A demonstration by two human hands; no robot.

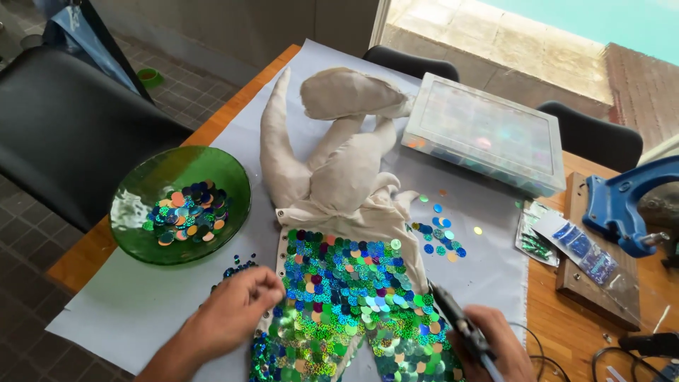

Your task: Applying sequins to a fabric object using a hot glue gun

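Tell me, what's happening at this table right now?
A person is covering a stuffed fabric figure with shiny sequins. The lower part is already coated in green, blue and purple discs; the upper part is bare cloth. The left hand rests at the sequinned edge, while the right hand holds a glue gun. A green glass bowl holds more sequins.

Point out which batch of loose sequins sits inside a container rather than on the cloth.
The batch in the green glass bowl, left of the stuffed fabric figure. The other loose sequins lie scattered on the grey cloth, right of the figure.
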